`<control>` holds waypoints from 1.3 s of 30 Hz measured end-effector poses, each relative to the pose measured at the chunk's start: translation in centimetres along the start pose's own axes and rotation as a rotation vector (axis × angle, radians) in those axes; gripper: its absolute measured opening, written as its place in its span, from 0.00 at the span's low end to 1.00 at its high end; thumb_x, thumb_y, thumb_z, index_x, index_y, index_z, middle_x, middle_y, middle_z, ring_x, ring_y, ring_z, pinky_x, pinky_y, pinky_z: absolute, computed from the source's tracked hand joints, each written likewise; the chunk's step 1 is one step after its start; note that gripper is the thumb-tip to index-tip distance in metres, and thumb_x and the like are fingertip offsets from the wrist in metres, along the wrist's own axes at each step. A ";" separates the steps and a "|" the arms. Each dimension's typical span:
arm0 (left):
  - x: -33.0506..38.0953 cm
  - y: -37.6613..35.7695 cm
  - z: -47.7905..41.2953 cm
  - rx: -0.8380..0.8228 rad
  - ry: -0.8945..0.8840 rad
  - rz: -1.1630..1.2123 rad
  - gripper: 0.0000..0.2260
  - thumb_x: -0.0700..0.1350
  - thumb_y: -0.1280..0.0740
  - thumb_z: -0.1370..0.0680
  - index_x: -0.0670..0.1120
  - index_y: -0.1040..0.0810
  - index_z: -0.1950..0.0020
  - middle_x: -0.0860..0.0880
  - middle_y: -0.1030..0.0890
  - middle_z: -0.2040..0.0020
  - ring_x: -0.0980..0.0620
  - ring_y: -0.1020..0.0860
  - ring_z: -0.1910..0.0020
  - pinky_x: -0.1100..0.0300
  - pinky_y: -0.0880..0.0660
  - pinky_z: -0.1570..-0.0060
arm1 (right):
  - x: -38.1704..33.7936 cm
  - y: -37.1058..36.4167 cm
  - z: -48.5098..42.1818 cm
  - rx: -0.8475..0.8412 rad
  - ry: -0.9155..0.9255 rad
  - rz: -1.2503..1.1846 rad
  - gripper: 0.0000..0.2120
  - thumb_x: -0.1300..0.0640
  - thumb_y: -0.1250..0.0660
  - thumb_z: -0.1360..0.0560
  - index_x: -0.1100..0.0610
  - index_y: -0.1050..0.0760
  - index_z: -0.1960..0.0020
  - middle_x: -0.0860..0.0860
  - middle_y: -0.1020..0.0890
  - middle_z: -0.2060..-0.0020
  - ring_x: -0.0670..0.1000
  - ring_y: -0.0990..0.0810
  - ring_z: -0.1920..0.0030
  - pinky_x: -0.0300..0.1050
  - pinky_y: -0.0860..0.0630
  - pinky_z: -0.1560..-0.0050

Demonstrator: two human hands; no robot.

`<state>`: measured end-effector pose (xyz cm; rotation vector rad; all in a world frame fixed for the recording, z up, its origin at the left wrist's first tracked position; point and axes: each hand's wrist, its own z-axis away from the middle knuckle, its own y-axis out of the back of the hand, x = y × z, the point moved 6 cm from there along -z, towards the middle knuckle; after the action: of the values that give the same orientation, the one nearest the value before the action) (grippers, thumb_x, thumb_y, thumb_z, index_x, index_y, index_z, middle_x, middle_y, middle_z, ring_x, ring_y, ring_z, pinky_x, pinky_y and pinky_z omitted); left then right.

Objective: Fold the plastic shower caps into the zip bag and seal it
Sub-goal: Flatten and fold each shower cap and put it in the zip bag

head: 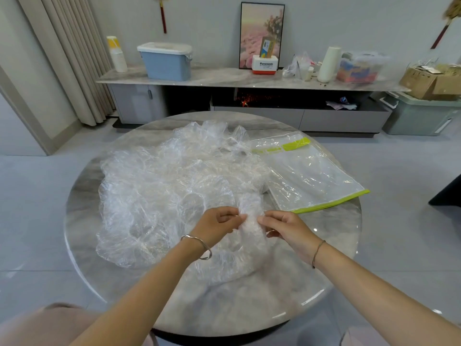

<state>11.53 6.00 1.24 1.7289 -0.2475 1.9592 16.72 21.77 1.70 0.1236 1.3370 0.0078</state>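
Shower cap [250, 222] pinched just left of the zip bag [311, 176]

The crumpled clear cap is held up a little off the table [331, 245], close to the zip bag's near green edge but not touching it. The left hand [217, 226] grips one side of it with curled fingers and thumb. The right hand [287, 228] pinches the other side in the same way. Further left of the zip bag, a loose pile of caps [169, 186] spreads over much of the round marble table, and its far part reaches up against the bag's labelled end. The bag itself lies flat. A silver bangle [199, 245] sits on the left wrist and a thin cord bracelet [317, 253] on the right. Well beyond the zip bag, a low sideboard [224, 78] carries a blue bin [166, 62] and a framed picture [262, 33].
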 end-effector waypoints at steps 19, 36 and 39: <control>2.1 1.8 0.2 -0.124 0.099 0.512 0.06 0.43 0.37 0.25 0.47 0.21 0.51 0.45 0.20 0.60 0.50 0.20 0.65 0.57 0.20 0.62 | -3.8 -1.8 -0.6 -0.056 0.036 -0.267 0.08 0.66 0.38 0.24 0.58 0.22 0.57 0.51 0.19 0.65 0.47 0.21 0.68 0.37 0.23 0.64; 2.2 -0.2 -1.0 0.001 0.008 0.103 0.07 0.38 0.28 0.28 0.46 0.23 0.54 0.44 0.19 0.53 0.53 0.19 0.61 0.62 0.21 0.63 | -2.4 0.5 -0.9 0.001 0.078 0.025 0.19 0.72 0.29 0.32 0.58 0.29 0.47 0.52 0.22 0.56 0.48 0.23 0.61 0.40 0.23 0.54; 2.9 -1.3 -1.7 0.003 -0.029 0.120 0.10 0.35 0.27 0.30 0.46 0.23 0.53 0.45 0.20 0.52 0.53 0.19 0.64 0.62 0.21 0.62 | -2.2 2.2 -0.8 -0.017 -0.028 -0.179 0.16 0.63 0.31 0.28 0.56 0.28 0.41 0.52 0.20 0.56 0.48 0.21 0.59 0.42 0.22 0.54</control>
<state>10.49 8.60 3.47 1.7823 -0.3664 2.0202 15.55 23.81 3.90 -0.0109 1.3153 -0.1329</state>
